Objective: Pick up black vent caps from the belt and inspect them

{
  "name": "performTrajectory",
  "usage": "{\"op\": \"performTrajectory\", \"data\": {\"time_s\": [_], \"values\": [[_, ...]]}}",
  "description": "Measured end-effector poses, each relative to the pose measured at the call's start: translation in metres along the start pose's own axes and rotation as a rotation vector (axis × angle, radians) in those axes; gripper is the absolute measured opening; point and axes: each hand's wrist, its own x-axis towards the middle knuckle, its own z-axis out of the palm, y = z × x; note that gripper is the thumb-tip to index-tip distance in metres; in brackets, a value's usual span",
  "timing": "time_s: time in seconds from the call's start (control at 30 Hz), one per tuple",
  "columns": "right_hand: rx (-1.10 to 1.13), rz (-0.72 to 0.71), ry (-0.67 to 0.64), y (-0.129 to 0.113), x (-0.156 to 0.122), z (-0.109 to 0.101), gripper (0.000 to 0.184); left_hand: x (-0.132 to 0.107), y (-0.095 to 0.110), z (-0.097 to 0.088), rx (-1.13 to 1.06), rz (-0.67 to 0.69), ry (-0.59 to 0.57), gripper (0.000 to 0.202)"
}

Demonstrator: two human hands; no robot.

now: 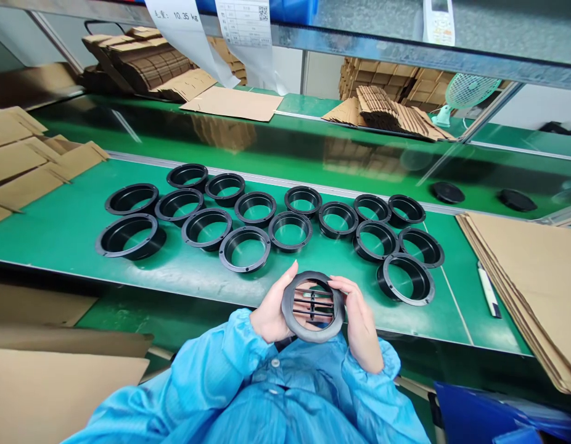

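While both hands hold the black louvred vent ring [313, 306] upright just above the lap, left hand [271, 311] cupping its rim and right hand [359, 324] with fingers clamped on the opposite edge, its thin slats could snap if squeezed (or it could slip free). A hanging paper label [186, 31] reads "10.35 kg"; the sheet with the QR code [246, 24] is too small to read.

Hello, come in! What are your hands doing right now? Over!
Left hand and right hand both grip one black vent ring, slats across its middle. Open black rings lie on the green belt beyond. Nothing between.
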Motion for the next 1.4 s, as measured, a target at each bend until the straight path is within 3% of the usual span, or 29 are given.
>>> {"op": "performTrajectory", "data": {"time_s": [0.3,0.47,0.77,1.27,1.4], "values": [[0.016,0.027,-0.002,0.004,-0.002,-0.002,0.039,0.002,-0.004,0.004,-0.056,-0.022,0.067,0.069],[-0.020,-0.013,-0.035,0.002,-0.003,-0.005,0.038,0.001,-0.005,0.011,0.021,0.017,0.053,0.064],[-0.091,-0.091,-0.078,-0.002,-0.007,-0.008,0.037,0.000,-0.007,0.012,0.147,-0.049,0.153,0.066],[-0.071,-0.061,-0.065,0.000,-0.008,-0.010,0.041,0.003,-0.008,0.015,0.117,-0.042,0.064,0.062],[-0.064,-0.068,-0.058,0.000,-0.009,-0.011,0.038,0.004,-0.009,0.018,0.158,-0.048,0.094,0.063]]}}
